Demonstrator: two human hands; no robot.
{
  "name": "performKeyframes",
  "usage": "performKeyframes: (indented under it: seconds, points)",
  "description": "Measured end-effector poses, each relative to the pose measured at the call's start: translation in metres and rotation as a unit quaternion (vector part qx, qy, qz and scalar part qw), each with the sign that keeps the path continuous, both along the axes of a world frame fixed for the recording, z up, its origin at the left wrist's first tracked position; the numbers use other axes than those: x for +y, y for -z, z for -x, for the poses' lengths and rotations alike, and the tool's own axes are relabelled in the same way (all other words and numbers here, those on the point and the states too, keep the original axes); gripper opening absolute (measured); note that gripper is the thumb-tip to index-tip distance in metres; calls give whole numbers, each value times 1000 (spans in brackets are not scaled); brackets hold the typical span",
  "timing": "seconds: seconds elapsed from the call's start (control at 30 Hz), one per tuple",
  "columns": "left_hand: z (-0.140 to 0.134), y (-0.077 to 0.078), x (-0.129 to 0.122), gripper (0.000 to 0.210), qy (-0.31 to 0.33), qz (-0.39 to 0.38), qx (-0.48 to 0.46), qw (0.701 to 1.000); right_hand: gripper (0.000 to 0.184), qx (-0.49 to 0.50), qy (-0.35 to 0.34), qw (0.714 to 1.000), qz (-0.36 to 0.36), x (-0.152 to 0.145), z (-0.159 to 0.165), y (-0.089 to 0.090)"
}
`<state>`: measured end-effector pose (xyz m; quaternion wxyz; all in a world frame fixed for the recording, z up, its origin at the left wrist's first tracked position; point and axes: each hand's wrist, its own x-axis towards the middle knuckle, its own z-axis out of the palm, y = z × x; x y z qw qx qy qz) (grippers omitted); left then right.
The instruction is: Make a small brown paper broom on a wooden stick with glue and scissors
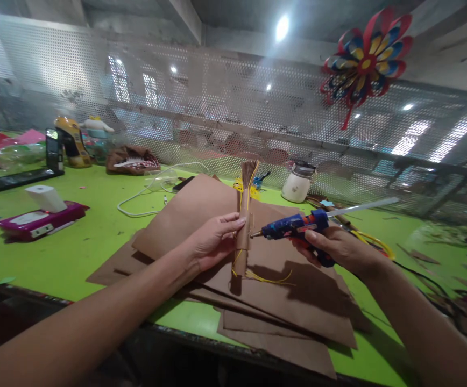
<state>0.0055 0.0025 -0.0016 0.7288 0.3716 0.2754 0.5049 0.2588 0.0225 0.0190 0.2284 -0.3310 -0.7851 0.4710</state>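
Upright in my left hand [217,239] is a rolled brown cardboard tube [241,236], its top fringed and fanned out, with yellow string running along it and trailing at the bottom. My fingers pinch its side. My right hand [334,247] grips a dark blue glue gun [298,226], and a long translucent glue stick [362,207] sticks out of its back. The nozzle points left, at or very near the tube's right side; I cannot tell whether it touches. Under both hands lie stacked brown cardboard sheets [298,301].
On the green table [96,252] are a purple power strip [42,220] at left, a white cable [132,214], a brown pouch [132,161] and a white jar [297,183]. A perforated metal screen [217,107] stands behind. A paper flower [366,64] hangs at upper right.
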Motion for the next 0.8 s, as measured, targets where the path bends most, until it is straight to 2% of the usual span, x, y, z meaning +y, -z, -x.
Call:
performKeyframes:
  seconds: [0.1, 0.2, 0.37, 0.5, 0.8]
  points:
    - [0, -1, 0, 16, -4, 7, 1, 1000, 44, -34, -24, 999, -1, -1, -2, -2]
    - [0, -1, 0, 16, -5, 9, -2, 1000, 44, -22, -24, 999, 1, -1, -2, -2]
    - [0, 2, 1, 13, 11, -2, -1, 1000, 40, 48, 37, 998, -8, 0, 5, 2]
    - [0, 4, 2, 14, 6, 1, 6, 1000, 43, 30, 55, 998, -24, -1, 10, 3]
    - [2, 2, 3, 17, 2, 15, 9, 1000, 45, -33, 2, 998, -49, -1, 5, 2]
